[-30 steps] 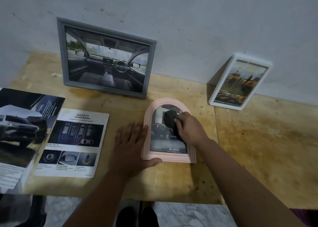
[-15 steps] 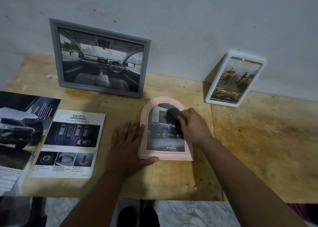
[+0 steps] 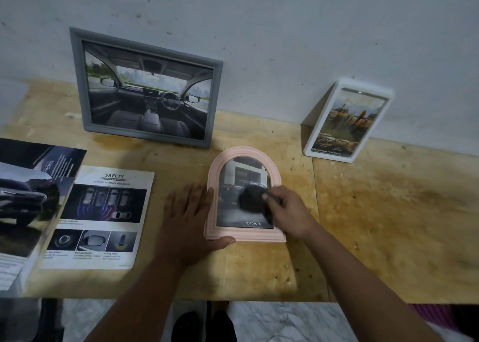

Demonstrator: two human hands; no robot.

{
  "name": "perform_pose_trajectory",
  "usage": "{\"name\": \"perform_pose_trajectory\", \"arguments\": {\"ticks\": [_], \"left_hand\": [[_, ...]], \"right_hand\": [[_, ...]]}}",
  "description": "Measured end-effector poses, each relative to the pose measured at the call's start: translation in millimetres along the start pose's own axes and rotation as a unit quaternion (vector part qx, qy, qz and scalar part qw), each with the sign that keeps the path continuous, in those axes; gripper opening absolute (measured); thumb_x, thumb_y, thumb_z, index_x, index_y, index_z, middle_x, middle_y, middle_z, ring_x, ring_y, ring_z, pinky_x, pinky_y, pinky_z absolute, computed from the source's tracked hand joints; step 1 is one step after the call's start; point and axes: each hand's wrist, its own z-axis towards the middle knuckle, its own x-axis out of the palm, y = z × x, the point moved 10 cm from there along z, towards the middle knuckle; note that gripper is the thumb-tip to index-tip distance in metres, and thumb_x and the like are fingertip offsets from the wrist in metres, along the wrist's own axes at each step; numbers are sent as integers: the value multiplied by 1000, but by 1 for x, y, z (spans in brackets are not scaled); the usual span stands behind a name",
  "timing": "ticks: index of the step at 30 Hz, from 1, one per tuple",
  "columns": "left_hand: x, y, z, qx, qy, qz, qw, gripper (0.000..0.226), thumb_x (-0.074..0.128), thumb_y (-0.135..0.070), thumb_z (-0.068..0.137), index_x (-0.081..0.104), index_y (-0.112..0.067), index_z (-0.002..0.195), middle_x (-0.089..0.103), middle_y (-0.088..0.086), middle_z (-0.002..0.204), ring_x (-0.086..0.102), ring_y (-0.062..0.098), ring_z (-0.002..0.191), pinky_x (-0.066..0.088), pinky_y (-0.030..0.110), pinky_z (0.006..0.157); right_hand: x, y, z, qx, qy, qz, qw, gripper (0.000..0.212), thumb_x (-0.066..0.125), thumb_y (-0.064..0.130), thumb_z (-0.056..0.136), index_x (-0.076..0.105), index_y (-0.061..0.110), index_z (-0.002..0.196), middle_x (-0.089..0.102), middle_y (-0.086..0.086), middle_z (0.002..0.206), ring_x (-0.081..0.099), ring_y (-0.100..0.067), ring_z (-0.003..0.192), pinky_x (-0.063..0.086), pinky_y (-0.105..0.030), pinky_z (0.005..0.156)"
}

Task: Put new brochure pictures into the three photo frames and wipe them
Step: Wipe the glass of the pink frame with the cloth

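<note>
A pink arched photo frame (image 3: 214, 175) lies flat on the wooden table (image 3: 388, 225) with a car picture in it. My left hand (image 3: 189, 220) rests flat against its left side, thumb along the bottom edge. My right hand (image 3: 290, 212) presses a dark cloth (image 3: 250, 197) on the frame's glass. A grey frame (image 3: 77, 82) with a car-interior picture leans on the wall at the back left. A white frame (image 3: 386, 95) with a yellowish picture leans on the wall at the back right.
A loose brochure page headed SAFETY (image 3: 101, 217) lies left of my left hand. An open brochure (image 3: 28, 199) with a dark car lies at the far left edge. The table's front edge runs below my forearms, with a marble floor (image 3: 285, 321) beneath.
My right hand has slid the cloth from the upper part of the pink frame's glass down toward its middle. My left hand has stayed in place.
</note>
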Motion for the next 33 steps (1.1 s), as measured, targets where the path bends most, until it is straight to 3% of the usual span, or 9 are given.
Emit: {"name": "perform_pose_trajectory", "arguments": {"ticks": [2,6,11,16,20,22,24,26,33], "left_hand": [[0,0,1,-3,4,2,1000,122,30,-100,74,21,-18,163,17,11,171,10,33,159,10,61,125],[2,1,1,-1,13,4,1000,122,30,-100,74,18,-19,164,13,11,171,7,33,159,9,61,125],[3,0,1,0,6,9,1000,123,27,-100,73,23,-16,163,20,14,170,13,36,158,10,62,124],[2,-2,2,11,-1,11,1000,118,36,-94,76,27,-13,161,24,16,168,18,38,156,15,64,122],[2,-1,2,2,7,9,1000,120,32,-98,75,24,-16,162,22,14,169,14,35,158,11,63,123],[2,-1,2,0,10,7,1000,123,31,-100,73,20,-17,163,17,13,171,9,34,158,8,62,124],[1,0,2,0,11,6,1000,124,31,-100,73,18,-17,164,14,12,171,6,34,159,7,61,125],[2,0,3,0,14,6,1000,124,32,-101,73,16,-18,164,12,12,172,5,33,159,5,60,125],[2,0,2,-7,19,3,1000,125,32,-100,73,19,-16,164,16,12,171,8,33,159,7,61,125]], "right_hand": [[-23,5,10,-31,-97,-140,985,25,51,27,105,67,20,123,54,-2,108,59,-20,86,52,-37,75],[11,3,-15,-75,-63,-394,914,38,60,29,98,59,20,134,51,-4,113,58,-20,64,55,-35,53],[39,3,-49,-82,-94,-346,930,25,62,28,95,71,19,117,57,-1,104,59,-19,54,46,-28,45],[85,38,-38,-103,-55,-281,953,24,55,30,100,72,19,114,55,-1,105,61,-23,63,50,-32,55],[71,33,-13,-4,130,-17,991,21,56,25,104,75,23,95,65,-1,92,64,-15,80,51,-28,72],[24,22,14,50,69,78,993,22,58,23,103,77,15,96,71,-17,89,68,-25,82,52,-35,73],[-27,18,46,26,-80,-11,996,24,58,24,102,77,8,103,68,-17,92,65,-31,85,49,-36,73],[-30,24,63,2,-139,-138,981,29,54,31,103,72,12,116,61,-9,104,61,-26,85,50,-35,73],[73,39,35,-142,-63,-314,937,44,54,25,100,53,23,144,51,-12,126,65,-35,80,57,-42,63]]}}
